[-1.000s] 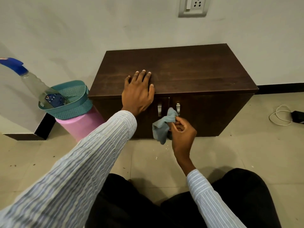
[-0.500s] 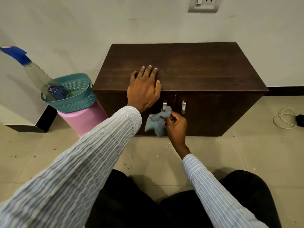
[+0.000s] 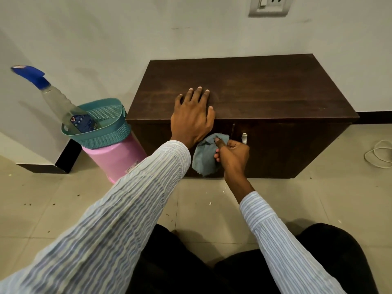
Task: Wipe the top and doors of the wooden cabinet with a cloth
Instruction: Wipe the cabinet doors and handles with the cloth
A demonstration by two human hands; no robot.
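A low dark wooden cabinet (image 3: 265,90) stands on the floor against the white wall. My left hand (image 3: 192,117) lies flat with straight fingers on the front edge of its top. My right hand (image 3: 232,153) grips a grey-blue cloth (image 3: 204,158) and holds it against the left door, just left of the gap between the doors. The cloth covers the left door's handle. The right door's metal handle (image 3: 244,137) shows beside my right hand.
A teal basket (image 3: 106,126) holding a spray bottle (image 3: 55,98) sits on a pink bucket (image 3: 115,160) left of the cabinet. A white cable (image 3: 379,153) lies on the floor at the right. A wall socket (image 3: 269,5) is above. My knees are below.
My right hand has carried the cloth leftward and up against the left door, over its handle. My left hand stays flat on the cabinet top. The view has moved closer.
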